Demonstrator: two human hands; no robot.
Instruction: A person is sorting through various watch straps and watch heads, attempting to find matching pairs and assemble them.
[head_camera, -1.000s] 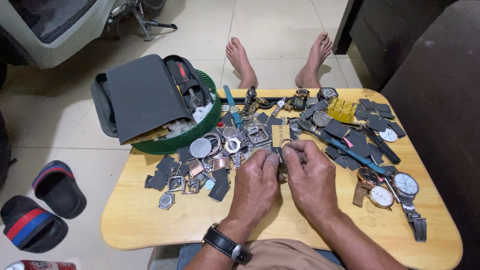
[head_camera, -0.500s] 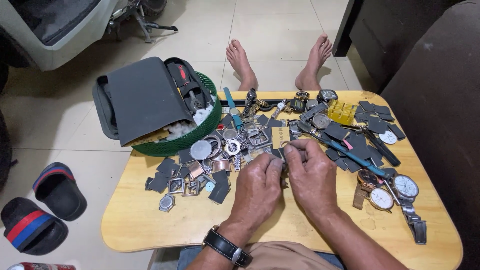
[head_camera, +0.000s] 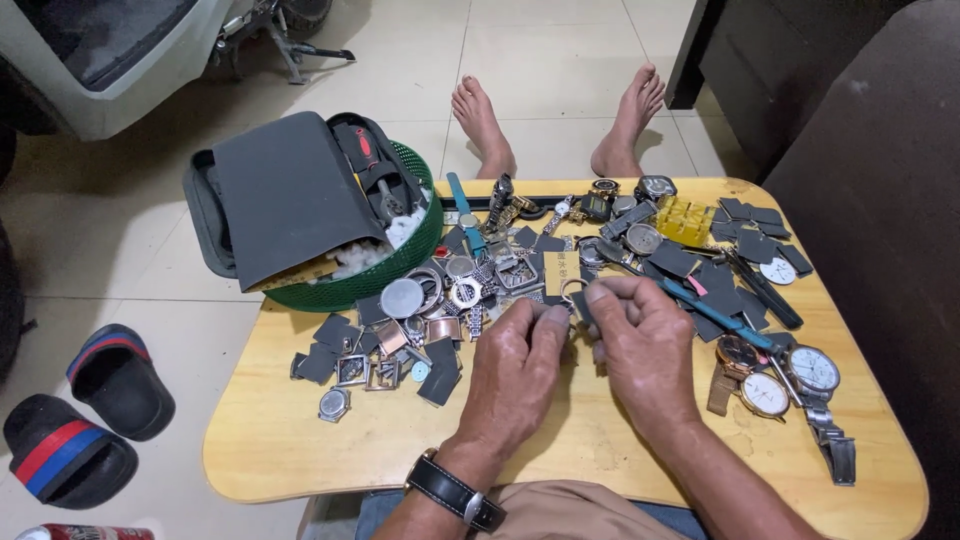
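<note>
Watch ring (head_camera: 574, 290) pinched between your left hand (head_camera: 515, 365) and right hand (head_camera: 645, 345): keep both grips closed, low over the table (head_camera: 400, 450).

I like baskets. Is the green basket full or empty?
Full: a grey case and tools poke above the green basket rim.

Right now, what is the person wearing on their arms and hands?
Both forearms are bare, with no sleeves in view. The left hand has a black strap with a silver metal buckle around its wrist, like a wristwatch band. The right hand wears nothing: no glove, no band. No rings show on the fingers.
</note>
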